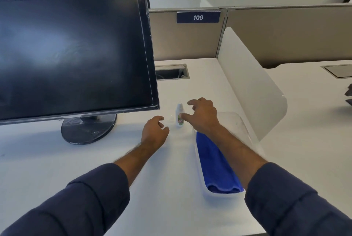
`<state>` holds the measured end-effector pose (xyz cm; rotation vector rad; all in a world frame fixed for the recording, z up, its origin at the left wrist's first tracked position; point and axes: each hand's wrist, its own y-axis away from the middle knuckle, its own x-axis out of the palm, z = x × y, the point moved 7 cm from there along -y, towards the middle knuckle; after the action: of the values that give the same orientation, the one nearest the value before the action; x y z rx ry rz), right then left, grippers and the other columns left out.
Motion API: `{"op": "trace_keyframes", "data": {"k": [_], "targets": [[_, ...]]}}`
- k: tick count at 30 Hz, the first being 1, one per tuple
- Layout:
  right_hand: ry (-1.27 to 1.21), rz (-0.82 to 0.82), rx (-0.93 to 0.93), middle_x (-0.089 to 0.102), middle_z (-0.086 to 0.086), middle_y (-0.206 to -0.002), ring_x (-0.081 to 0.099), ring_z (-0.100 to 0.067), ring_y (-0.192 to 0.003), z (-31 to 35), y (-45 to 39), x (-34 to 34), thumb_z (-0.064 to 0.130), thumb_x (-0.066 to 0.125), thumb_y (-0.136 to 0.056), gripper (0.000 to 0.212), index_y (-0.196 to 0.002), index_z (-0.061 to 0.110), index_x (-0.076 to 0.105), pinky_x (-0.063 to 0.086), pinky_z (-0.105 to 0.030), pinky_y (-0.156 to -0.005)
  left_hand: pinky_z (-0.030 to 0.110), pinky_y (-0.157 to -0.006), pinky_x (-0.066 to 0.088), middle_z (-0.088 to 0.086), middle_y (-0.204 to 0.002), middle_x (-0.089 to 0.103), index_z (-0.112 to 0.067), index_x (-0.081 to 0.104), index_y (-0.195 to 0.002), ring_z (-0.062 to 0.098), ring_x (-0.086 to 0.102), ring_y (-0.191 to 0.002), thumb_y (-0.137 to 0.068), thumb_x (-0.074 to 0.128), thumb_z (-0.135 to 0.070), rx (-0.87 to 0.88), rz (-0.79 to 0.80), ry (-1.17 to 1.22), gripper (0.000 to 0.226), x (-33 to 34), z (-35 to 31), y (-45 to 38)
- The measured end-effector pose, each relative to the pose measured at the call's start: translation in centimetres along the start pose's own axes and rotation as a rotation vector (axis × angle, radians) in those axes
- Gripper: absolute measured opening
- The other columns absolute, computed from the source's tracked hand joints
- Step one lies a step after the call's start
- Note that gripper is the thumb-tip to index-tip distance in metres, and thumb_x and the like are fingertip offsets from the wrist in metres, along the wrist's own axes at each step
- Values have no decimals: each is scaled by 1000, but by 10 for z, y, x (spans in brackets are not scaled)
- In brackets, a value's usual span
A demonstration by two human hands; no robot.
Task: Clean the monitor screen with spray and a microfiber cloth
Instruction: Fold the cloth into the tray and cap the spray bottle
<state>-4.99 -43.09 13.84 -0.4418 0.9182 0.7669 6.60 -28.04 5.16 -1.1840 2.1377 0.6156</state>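
Note:
A black monitor (72, 52) with a dark, smudged screen stands on a round base at the left of the white desk (57, 159). A small white spray bottle (180, 114) stands upright right of the monitor. My right hand (202, 116) hovers just right of the bottle, fingers spread, thumb tip at its label, not gripping it. My left hand (155, 132) rests low on the desk left of the bottle, fingers loosely curled, holding nothing. A folded blue microfiber cloth (217, 165) lies in a clear plastic tray (240, 123), partly under my right forearm.
A white divider panel (247, 83) rises right of the tray. An open cable cut-out (171, 72) sits at the back of the desk. Grey partition walls carry a sign reading 109 (198, 17). A neighbouring desk (314, 102) lies beyond the divider.

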Motion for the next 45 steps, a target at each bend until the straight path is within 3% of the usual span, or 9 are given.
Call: {"op": "trace_keyframes", "data": {"k": [12, 15, 19, 23, 30, 36, 39, 42, 45], "targets": [[218, 64, 86, 58, 2, -129, 46, -23, -121, 5, -26, 35, 65, 67, -77, 65, -131, 30, 57, 26, -38, -86, 34, -97, 49, 8, -141, 44, -27, 44, -144, 24, 57, -119, -89, 70, -30, 31, 159, -67, 61, 30, -7, -43], [184, 35, 77, 65, 4, -117, 50, -21, -110, 5, -24, 37, 54, 69, -80, 44, -119, 33, 64, 21, -35, -79, 32, -88, 51, 7, -133, 52, -25, 54, -138, 25, 60, -112, -88, 71, -33, 69, 162, -72, 54, 33, -12, -50], [145, -31, 41, 68, 5, -109, 50, -20, -107, 7, -16, 34, 48, 65, -86, 36, -117, 32, 66, 20, -34, -80, 18, -53, 35, 2, -98, 70, -22, 72, -95, 8, 55, -68, -87, 72, -31, 125, 104, -78, 13, 31, -18, -55], [78, -106, 32, 69, 5, -106, 54, -19, -105, 9, -4, 19, 47, 65, -87, 34, -115, 26, 67, 23, -33, -83, 24, -70, 45, -2, -98, 72, -17, 73, -98, 15, 62, -84, -86, 73, -26, 51, 98, -30, 16, 30, -10, -53], [-314, -258, 25, 68, 5, -100, 61, -12, -89, 19, 29, -15, 38, 67, -89, 29, -109, 18, 62, 50, -37, -89, 23, -80, 42, -3, -106, 69, -16, 69, -109, 12, 59, -92, -91, 69, -26, 45, 30, 113, 21, 9, -1, -17], [-544, -339, -61, 64, 12, -90, 61, -7, -84, 31, 63, -30, 30, 64, -92, 13, -102, 22, 60, 49, -13, -69, 23, -81, 57, -3, -115, 69, -26, 62, -127, 12, 68, -90, -100, 57, -28, 62, 85, 315, 28, -22, -2, 38], [-739, -325, -46, 60, 6, -84, 58, -9, -77, 28, 76, -29, 25, 58, -97, 5, -99, 20, 58, 50, -23, -66, 10, -65, 53, -9, -105, 70, -33, 58, -127, 7, 70, -79, -99, 58, -29, 52, 64, 424, 28, -46, -2, 59], [-923, -239, 54, 61, -3, -102, 64, -18, -84, 24, 86, -21, 28, 55, -100, 16, -115, 27, 55, 58, -34, -66, 17, -66, 58, -6, -93, 75, -31, 60, -115, 9, 72, -76, -95, 66, -25, 24, 0, 558, 22, -72, -3, 75], [-949, -169, 80, 60, 2, -102, 66, -9, -72, 21, 98, -14, 30, 57, -98, 22, -118, 36, 53, 57, -28, -55, 26, -71, 61, -5, -91, 77, -28, 65, -108, 14, 74, -78, -93, 68, -23, 10, -32, 649, 16, -90, -6, 87]]}}
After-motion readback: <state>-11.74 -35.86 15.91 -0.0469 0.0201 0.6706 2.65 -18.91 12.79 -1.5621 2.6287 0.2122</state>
